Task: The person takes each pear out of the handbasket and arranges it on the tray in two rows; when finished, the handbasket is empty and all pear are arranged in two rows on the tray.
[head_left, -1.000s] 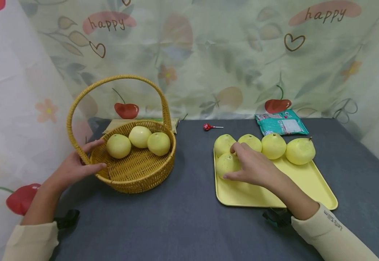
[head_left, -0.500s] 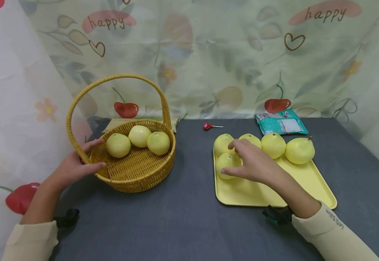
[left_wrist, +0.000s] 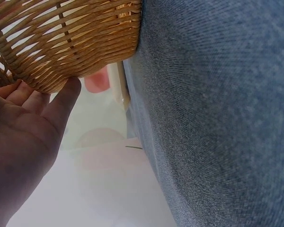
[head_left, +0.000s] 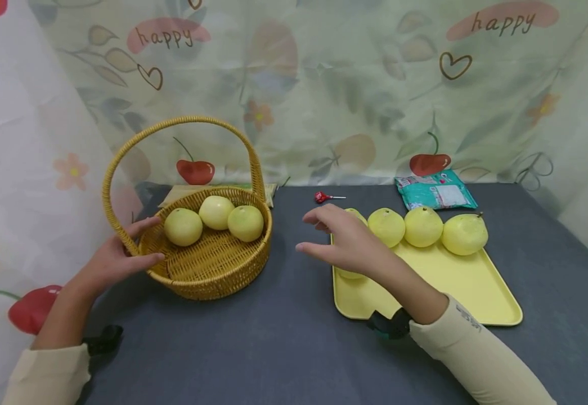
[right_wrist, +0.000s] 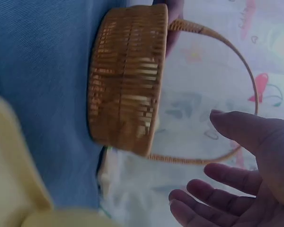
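A wicker basket stands at the left in the head view, its tall handle upright and three pale yellow pears inside toward the back. My left hand grips its left rim by the handle's foot; the left wrist view shows fingers against the weave. My right hand hovers over the left edge of a yellow tray, reaching toward the basket side. Nothing is between its parted thumb and fingers. Several pears line the tray's back edge; another in front of them at the left is mostly hidden by this hand.
A red lollipop lies behind, between basket and tray. At the back right is a teal packet, and a flat tan package lies behind the basket. A printed curtain closes off the back of the dark tabletop.
My right hand has let go of the front-left pear, leaving it on the tray, and moved left toward the basket. My left hand and the basket stay in place.
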Demonstrator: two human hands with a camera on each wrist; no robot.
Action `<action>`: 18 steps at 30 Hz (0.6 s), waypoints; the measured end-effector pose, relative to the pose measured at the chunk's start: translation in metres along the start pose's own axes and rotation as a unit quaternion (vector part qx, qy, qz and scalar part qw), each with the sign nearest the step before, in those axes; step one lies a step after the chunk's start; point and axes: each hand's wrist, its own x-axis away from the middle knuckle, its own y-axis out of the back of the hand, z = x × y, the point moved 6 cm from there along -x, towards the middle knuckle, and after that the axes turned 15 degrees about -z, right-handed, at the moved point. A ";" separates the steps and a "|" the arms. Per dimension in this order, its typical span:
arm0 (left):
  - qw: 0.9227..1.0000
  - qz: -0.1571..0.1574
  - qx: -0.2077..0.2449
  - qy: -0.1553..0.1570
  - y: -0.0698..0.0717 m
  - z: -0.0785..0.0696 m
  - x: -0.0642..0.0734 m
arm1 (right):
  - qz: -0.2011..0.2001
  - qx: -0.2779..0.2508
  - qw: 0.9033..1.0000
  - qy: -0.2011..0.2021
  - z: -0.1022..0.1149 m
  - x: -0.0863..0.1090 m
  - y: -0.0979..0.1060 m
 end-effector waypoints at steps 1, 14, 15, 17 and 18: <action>1.000 0.000 0.000 -0.004 0.000 -0.001 0.000 | 0.005 0.000 1.000 0.004 0.004 -0.004 -0.006; 1.000 0.001 0.007 0.000 0.000 0.000 0.001 | 0.048 -0.003 0.998 0.034 0.030 -0.071 -0.090; 1.000 0.001 0.008 -0.001 0.000 0.000 0.001 | 0.050 0.002 0.998 0.037 0.030 -0.075 -0.097; 1.000 0.001 0.011 -0.001 0.001 -0.001 0.001 | 0.052 0.023 0.997 0.046 0.030 -0.082 -0.111; 1.000 0.001 0.013 -0.002 0.002 -0.001 0.001 | 0.053 0.042 0.996 0.050 0.030 -0.084 -0.117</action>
